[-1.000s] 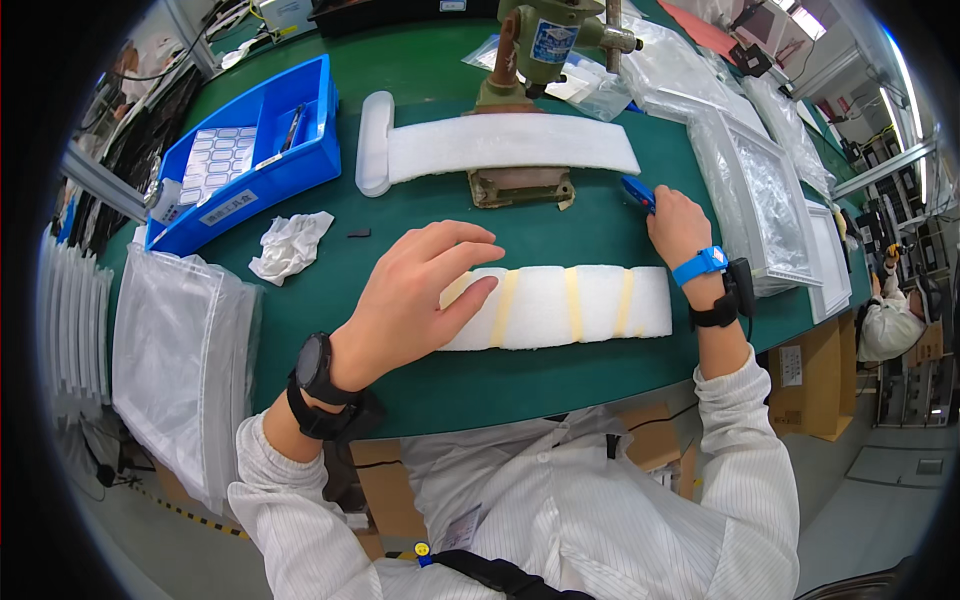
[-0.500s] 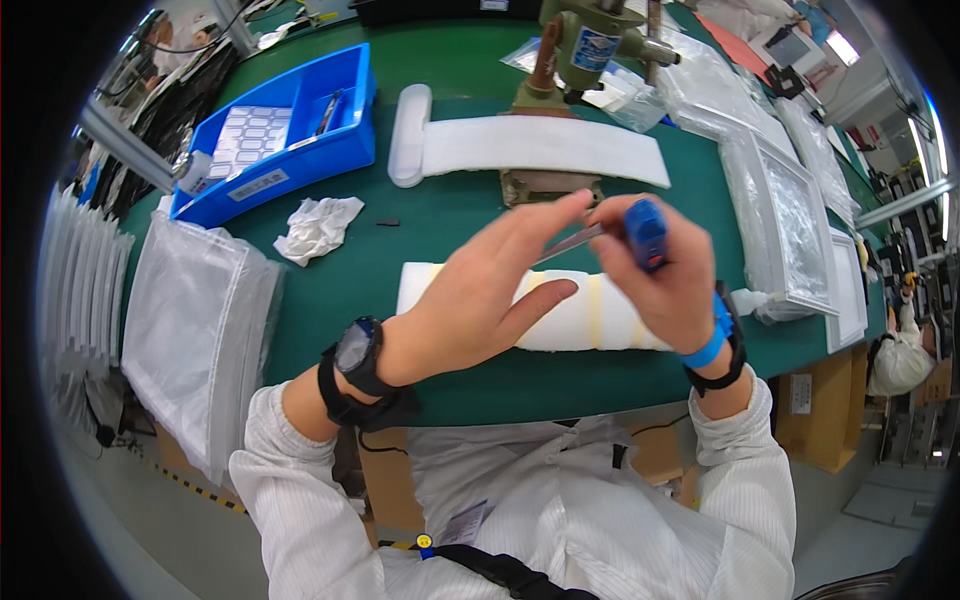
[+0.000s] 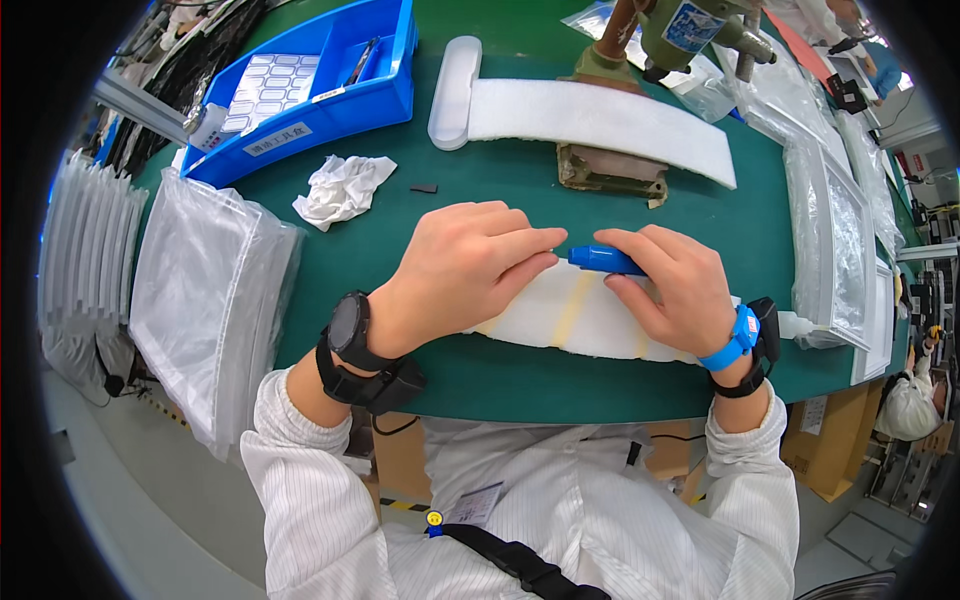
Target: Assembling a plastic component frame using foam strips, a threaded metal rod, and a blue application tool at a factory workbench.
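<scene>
Green worktop [image 3: 530,395] lies bare along its near edge and beyond the banded foam strip [image 3: 575,315]. Over the strip, the left hand [image 3: 455,262] has thumb and fingertip nearly meeting, any hold unclear; the right hand [image 3: 685,285] has fingers clamped on a blue tool [image 3: 603,259].

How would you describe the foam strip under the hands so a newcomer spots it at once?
Find the green tabletop, then the metal press standing on it. On the near side of that press, a white foam strip lies partly hidden behind the worker's left hand and right hand. Pale yellow bands cross it, unlike the plain foam strip lying across the press base.
</scene>
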Action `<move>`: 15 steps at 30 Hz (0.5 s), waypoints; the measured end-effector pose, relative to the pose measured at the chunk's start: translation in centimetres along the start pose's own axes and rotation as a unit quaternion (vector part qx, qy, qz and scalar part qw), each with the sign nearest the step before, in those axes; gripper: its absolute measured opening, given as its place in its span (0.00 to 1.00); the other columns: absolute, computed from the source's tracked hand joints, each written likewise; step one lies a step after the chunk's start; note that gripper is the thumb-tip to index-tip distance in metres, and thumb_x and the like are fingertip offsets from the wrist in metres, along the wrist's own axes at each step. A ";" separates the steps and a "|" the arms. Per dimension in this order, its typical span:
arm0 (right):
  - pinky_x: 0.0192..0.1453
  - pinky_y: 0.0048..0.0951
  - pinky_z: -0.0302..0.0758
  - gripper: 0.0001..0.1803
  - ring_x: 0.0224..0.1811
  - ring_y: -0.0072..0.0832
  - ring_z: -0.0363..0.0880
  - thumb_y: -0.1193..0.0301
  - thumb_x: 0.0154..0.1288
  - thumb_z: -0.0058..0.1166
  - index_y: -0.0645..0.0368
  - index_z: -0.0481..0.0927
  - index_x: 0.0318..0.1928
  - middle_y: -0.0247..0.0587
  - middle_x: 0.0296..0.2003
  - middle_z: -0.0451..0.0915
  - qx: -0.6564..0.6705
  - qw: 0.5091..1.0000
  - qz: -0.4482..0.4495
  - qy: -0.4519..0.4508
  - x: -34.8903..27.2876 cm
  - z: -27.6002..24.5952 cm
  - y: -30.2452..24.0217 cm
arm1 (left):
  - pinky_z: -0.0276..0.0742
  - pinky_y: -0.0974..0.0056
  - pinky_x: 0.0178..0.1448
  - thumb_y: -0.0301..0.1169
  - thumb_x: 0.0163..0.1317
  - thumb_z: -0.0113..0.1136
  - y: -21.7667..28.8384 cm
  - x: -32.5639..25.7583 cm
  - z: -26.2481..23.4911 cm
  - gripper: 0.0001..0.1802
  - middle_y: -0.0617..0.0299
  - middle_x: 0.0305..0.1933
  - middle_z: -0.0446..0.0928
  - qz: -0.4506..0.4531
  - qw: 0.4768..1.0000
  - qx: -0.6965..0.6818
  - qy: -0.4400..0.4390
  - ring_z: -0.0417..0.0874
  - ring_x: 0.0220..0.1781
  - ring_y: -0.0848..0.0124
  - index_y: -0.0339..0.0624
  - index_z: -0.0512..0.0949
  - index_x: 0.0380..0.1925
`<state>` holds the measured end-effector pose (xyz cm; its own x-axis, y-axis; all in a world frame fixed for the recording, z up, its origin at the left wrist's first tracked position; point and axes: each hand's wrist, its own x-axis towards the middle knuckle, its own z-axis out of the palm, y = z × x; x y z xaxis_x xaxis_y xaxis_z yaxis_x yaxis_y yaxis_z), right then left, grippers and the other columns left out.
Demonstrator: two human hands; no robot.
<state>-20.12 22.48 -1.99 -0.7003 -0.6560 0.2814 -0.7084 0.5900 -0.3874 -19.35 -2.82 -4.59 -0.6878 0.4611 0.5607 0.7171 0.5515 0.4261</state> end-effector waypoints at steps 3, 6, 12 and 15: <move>0.35 0.33 0.76 0.18 0.30 0.36 0.79 0.67 0.61 0.63 0.55 0.81 0.51 0.38 0.31 0.79 -0.023 1.000 -0.010 -0.003 0.0 0.3 0.2 | 0.74 0.64 0.30 0.27 0.54 0.70 0.0 -0.2 0.4 0.10 0.63 0.25 0.80 -0.005 1.000 -0.020 -0.006 0.80 0.27 0.67 0.44 0.87 0.38; 0.34 0.33 0.76 0.20 0.29 0.35 0.79 0.67 0.61 0.63 0.55 0.81 0.53 0.37 0.29 0.78 -0.041 0.999 -0.025 -0.005 -0.2 0.6 0.5 | 0.76 0.64 0.31 0.28 0.54 0.70 0.0 -0.3 0.6 0.10 0.62 0.26 0.81 -0.008 1.000 -0.028 -0.007 0.82 0.28 0.67 0.44 0.87 0.38; 0.33 0.33 0.75 0.23 0.28 0.34 0.78 0.67 0.61 0.64 0.56 0.80 0.57 0.37 0.28 0.77 -0.053 0.998 -0.035 0.001 -0.2 0.9 0.6 | 0.76 0.64 0.31 0.28 0.54 0.70 -0.1 -0.3 0.8 0.09 0.62 0.27 0.82 -0.001 1.000 -0.015 -0.011 0.82 0.28 0.66 0.42 0.86 0.37; 0.34 0.33 0.75 0.23 0.29 0.35 0.78 0.67 0.60 0.64 0.57 0.79 0.57 0.38 0.28 0.77 -0.048 0.999 -0.020 -0.007 -0.2 0.7 0.2 | 0.76 0.64 0.31 0.28 0.54 0.70 -0.1 -0.3 0.9 0.10 0.61 0.27 0.82 -0.002 1.000 -0.018 -0.009 0.82 0.28 0.66 0.42 0.86 0.37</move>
<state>-20.05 22.36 -2.69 -0.6698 -0.6867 0.2824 -0.7420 0.6049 -0.2891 -19.29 -2.42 -5.42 -0.6925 0.4710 0.5464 0.7176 0.5276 0.4546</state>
